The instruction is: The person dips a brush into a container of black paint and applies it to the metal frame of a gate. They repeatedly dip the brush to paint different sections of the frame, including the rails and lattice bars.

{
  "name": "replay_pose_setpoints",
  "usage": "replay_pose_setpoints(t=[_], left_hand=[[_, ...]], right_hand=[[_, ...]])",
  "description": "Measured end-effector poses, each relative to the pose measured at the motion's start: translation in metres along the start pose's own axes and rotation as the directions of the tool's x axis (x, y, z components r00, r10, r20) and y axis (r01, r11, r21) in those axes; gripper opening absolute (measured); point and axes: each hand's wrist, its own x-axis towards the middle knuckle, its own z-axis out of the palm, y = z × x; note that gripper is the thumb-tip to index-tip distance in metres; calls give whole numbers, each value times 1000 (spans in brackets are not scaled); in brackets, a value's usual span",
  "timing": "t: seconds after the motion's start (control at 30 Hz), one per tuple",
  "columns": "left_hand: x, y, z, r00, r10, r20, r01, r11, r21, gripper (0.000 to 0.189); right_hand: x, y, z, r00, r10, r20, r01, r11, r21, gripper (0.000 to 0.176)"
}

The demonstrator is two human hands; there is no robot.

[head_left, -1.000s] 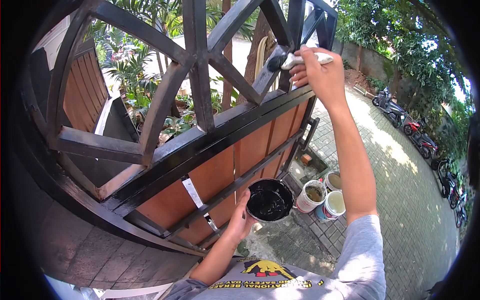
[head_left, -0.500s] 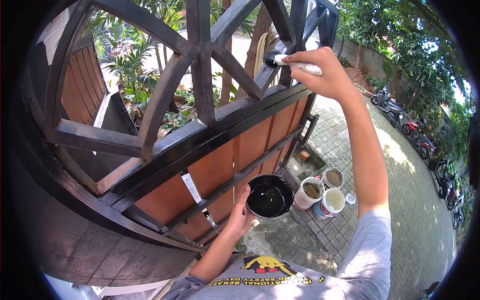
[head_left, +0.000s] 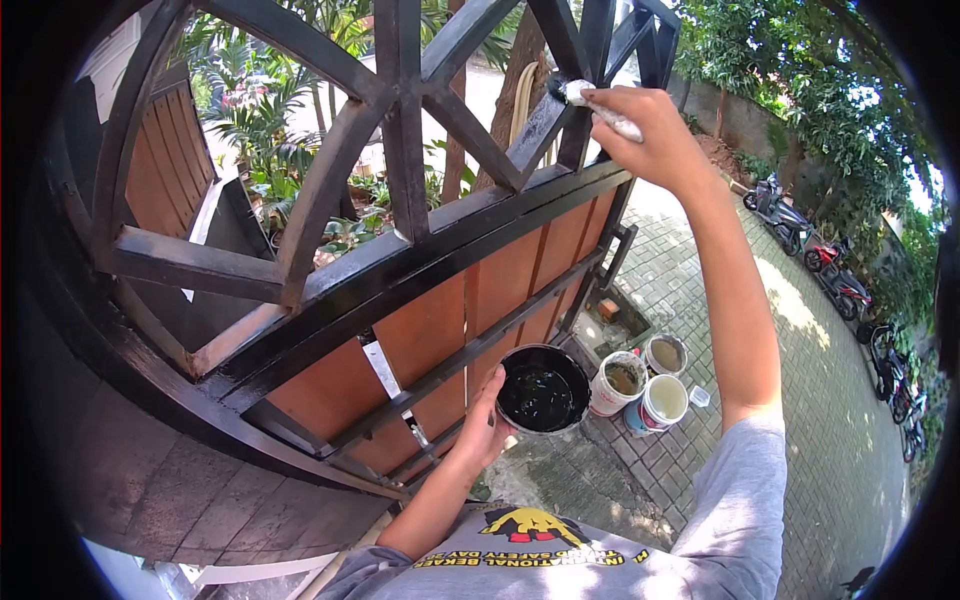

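My right hand [head_left: 645, 140] grips a paintbrush [head_left: 612, 117] by its pale, paint-smeared handle. The dark bristles touch a slanted bar [head_left: 537, 140] of the black metal gate [head_left: 400, 255], near the bar's upper end. That bar has a wet sheen. Low in the middle, my left hand [head_left: 487, 425] holds a round tub of black paint [head_left: 543, 390] by its side, fingers partly hidden beneath it. The tub is tilted a little toward me, and its glossy contents show.
Three buckets, a left one [head_left: 617, 384], a back one [head_left: 665, 354] and a front one [head_left: 662, 402], stand on the paving [head_left: 720, 480] beyond the tub. Brown panels [head_left: 425, 325] fill the gate's lower part. Motorbikes [head_left: 838, 275] line the right side. Plants [head_left: 275, 150] grow behind the gate.
My right hand and the brush have moved up along the slanted bar, slightly to the right. The tub in my left hand stays nearly where it was.
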Motion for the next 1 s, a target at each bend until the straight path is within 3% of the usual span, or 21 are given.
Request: replay_pose_setpoints(t=[0.07, 0.17, 0.27, 0.3, 0.37, 0.43, 0.47, 0.57, 0.6, 0.7, 0.77, 0.83, 0.87, 0.93, 1.0], left_hand=[[2, -4, -4, 1000, 9, 24, -8, 1000, -14, 55], [0, -3, -3, 1000, -12, 23, 12, 1000, 16, 55], [-7, 3, 6, 1000, 8, -16, -8, 999, 38, 56], [-8, 3, 5, 1000, 5, -28, -4, 999, 37, 56], [-8, 4, 5, 999, 3, -46, -2, 1000, 30, 57], [-7, 1, -1, 1000, 4, -22, -3, 1000, 30, 58], [-6, 0, -2, 1000, 5, -9, -5, 1000, 30, 59], [-8, 0, 2, 999, 22, -32, -21, 999, 30, 60], [-9, -1, 1, 999, 23, -31, -22, 999, 32, 61], [-9, -3, -2, 999, 27, -34, -26, 999, 38, 61], [-11, -3, -1, 999, 23, -47, -21, 999, 46, 60], [-10, -3, 0, 998, 25, -49, -23, 999, 48, 59], [-11, -4, 0, 998, 25, -52, -22, 999, 47, 59], [-13, -5, 3, 999, 28, -45, -26, 999, 45, 58], [-12, -5, 3, 999, 34, -42, -32, 998, 45, 57]], right_hand=[[-4, -16, 3, 998, -34, 51, 35, 999, -16, 31], [-7, -42, 7, 982, -64, 179, 13, 961, 276, 30], [-1, -33, 0, 983, 84, 162, -128, 949, 287, 32], [3, -36, -8, 949, 237, 208, -286, 925, 251, 34], [6, -39, -10, 955, 252, 154, -279, 942, 188, 33], [3, -39, 1, 990, -46, 136, 26, 989, 146, 32], [2, -42, 5, 980, -108, 164, 71, 974, 214, 31], [3, -34, -1, 973, 69, 220, -147, 921, 362, 29], [5, -34, -7, 952, 220, 215, -281, 904, 322, 28], [2, -42, -13, 973, 138, 186, -183, 949, 256, 26], [-2, -45, -6, 946, 18, 325, -130, 936, 326, 22], [-4, -46, -8, 896, 190, 402, -356, 849, 391, 23], [-4, -44, -7, 902, 249, 353, -396, 804, 444, 24], [-4, -37, -1, 892, 369, 262, -452, 701, 551, 25], [-11, -41, 7, 912, 352, 210, -409, 745, 528, 28]])
